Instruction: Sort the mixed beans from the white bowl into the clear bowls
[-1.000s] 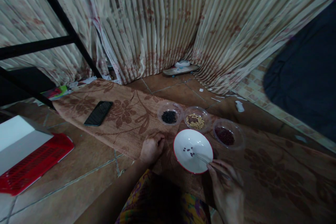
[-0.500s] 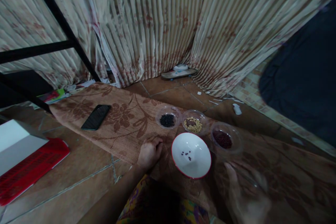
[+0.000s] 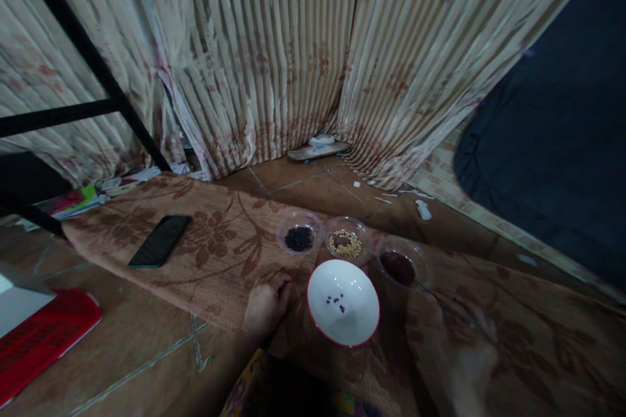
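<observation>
My right hand [image 3: 462,339], smeared by motion, grips a thin metal tool [image 3: 447,306] that looks like tweezers. Its tip is at the near edge of the clear cup of dark red beans [image 3: 398,267]; whether it holds a bean cannot be made out. My left hand [image 3: 267,303] rests on the cloth in a loose fist, left of a white bowl with a red rim [image 3: 359,322]. Several small dark red beans [image 3: 337,303] lie inside the bowl. Behind it stand a clear cup of black beans [image 3: 298,239] and a clear cup of yellow beans [image 3: 346,244].
A brown patterned cloth [image 3: 215,267] covers the long low surface. A black phone [image 3: 160,241] lies at its left. On the tiled floor are a red and white box [image 3: 49,339], a skateboard [image 3: 317,151] and white scraps [image 3: 423,210]. Striped curtains [image 3: 274,45] hang behind.
My right hand has brought the tool's tip up to the cup of red beans. The view has shifted slightly right and up; my left hand stays resting beside the bowl.
</observation>
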Available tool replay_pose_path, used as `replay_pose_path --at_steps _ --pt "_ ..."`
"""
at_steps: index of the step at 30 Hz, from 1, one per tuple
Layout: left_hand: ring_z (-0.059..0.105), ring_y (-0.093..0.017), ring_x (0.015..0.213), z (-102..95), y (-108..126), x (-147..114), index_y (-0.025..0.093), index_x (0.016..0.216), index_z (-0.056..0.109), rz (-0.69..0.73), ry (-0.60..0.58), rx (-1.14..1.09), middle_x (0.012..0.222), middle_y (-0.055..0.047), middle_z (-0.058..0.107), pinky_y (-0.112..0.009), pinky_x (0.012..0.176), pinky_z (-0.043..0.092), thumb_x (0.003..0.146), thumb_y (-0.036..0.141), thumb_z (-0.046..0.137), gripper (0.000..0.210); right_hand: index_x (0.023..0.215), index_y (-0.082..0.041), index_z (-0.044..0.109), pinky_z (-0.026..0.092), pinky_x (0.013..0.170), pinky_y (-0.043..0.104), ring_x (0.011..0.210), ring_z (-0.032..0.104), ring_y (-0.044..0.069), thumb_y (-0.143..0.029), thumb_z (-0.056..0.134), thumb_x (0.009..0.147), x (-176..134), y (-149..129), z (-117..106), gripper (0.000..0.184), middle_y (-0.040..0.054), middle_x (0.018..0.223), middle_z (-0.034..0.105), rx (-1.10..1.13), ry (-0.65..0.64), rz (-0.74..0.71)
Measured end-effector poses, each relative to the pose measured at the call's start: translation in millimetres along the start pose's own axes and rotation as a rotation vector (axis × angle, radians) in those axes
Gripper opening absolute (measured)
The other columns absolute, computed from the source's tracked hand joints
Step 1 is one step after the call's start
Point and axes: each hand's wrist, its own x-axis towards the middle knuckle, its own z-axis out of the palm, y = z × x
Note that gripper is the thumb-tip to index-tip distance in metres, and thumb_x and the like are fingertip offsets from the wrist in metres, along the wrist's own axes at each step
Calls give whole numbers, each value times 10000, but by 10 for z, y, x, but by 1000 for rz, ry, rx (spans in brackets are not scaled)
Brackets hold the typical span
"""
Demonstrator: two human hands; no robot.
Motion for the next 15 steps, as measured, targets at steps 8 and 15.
replay_pose_path --at_steps 8,15 --pt "649 -177 857 5 6 -7 227 916 655 0 18 -12 906 -11 713 -304 797 469 892 191 545 118 831 -203 740 472 888 424 955 623 248 -539 635 816 -462 -409 -14 352 94 996 699 254 -219 257" --pt "652 -171 837 -6 12 -2 220 921 660 -5 6 -21 911 -18 716 -298 785 470 898 198 534 130 809 -217 748 465 898 421 1001 597 251 -532 641 810 -691 -511 -15 333 92 999 692 314 -327 306"
